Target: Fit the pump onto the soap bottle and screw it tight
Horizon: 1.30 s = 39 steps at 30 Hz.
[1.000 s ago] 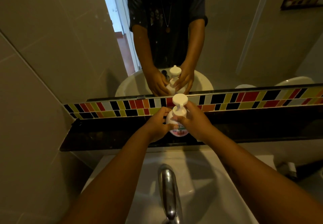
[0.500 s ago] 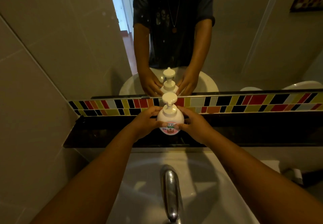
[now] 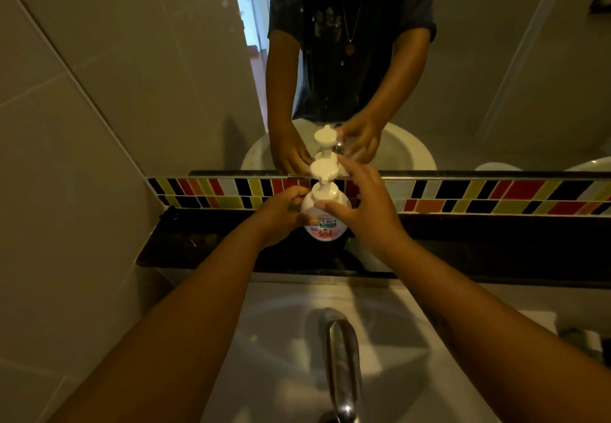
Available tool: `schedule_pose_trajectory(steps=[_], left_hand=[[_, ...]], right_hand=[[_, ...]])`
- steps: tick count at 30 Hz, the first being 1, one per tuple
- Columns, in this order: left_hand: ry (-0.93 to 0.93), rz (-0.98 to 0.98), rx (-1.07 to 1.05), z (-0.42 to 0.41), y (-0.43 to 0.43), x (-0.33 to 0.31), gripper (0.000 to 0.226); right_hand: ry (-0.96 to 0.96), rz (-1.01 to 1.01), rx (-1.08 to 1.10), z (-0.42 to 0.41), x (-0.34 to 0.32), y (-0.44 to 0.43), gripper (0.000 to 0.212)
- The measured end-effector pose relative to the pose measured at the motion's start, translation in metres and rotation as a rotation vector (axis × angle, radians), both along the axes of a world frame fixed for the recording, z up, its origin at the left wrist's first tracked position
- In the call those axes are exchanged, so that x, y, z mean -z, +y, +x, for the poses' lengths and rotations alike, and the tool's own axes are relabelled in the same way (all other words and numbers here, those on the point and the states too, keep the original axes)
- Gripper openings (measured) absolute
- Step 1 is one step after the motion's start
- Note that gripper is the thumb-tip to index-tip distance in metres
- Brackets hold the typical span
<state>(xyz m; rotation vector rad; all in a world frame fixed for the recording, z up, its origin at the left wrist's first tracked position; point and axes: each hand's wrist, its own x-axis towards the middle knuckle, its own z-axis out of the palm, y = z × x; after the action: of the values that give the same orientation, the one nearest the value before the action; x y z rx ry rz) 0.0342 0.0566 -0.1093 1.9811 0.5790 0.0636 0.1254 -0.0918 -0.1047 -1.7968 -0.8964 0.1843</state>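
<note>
My left hand point(image 3: 281, 214) grasps the upright soap bottle point(image 3: 325, 216) at nine o'clock, while my released right hand point(image 3: 367, 204) hovers at three, nearer the pump point(image 3: 323, 171).

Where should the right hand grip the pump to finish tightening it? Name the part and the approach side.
Grip the round collar at the pump's base, where it meets the soap bottle, not the wide flat head, which probably just spins or presses down. Come from the right with thumb and fingers of the right hand either side; the left hand already steadies the bottle on the dark ledge.
</note>
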Motion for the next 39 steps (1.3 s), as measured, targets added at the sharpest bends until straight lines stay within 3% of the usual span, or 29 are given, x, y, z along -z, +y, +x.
schedule_pose_trajectory(steps=[4, 9, 18, 22, 26, 31, 39], left_hand=[[0.009, 0.027, 0.004, 0.001, 0.002, -0.001, 0.052], [0.002, -0.027, -0.004, 0.001, 0.001, 0.0, 0.053], [0.005, -0.071, 0.002, 0.003, 0.004, -0.001, 0.055], [0.01, -0.074, -0.008, 0.003, 0.004, -0.001, 0.053], [0.006, -0.067, -0.016, 0.004, 0.002, -0.001, 0.051], [-0.008, 0.008, -0.012, 0.006, -0.004, -0.003, 0.053], [-0.046, 0.113, -0.01, 0.001, -0.003, -0.003, 0.061]], right_hand=[[-0.242, -0.065, -0.051, 0.006, -0.009, 0.009, 0.052], [-0.305, -0.079, -0.037, 0.013, -0.005, 0.012, 0.037], [-0.252, -0.081, -0.054, 0.012, -0.005, 0.01, 0.038], [-0.194, -0.034, -0.079, 0.003, -0.007, 0.009, 0.049], [0.035, -0.016, 0.083, -0.007, 0.008, 0.009, 0.067], [0.078, -0.12, 0.148, -0.002, 0.039, 0.001, 0.045], [0.054, -0.131, 0.171, -0.005, 0.041, -0.005, 0.044]])
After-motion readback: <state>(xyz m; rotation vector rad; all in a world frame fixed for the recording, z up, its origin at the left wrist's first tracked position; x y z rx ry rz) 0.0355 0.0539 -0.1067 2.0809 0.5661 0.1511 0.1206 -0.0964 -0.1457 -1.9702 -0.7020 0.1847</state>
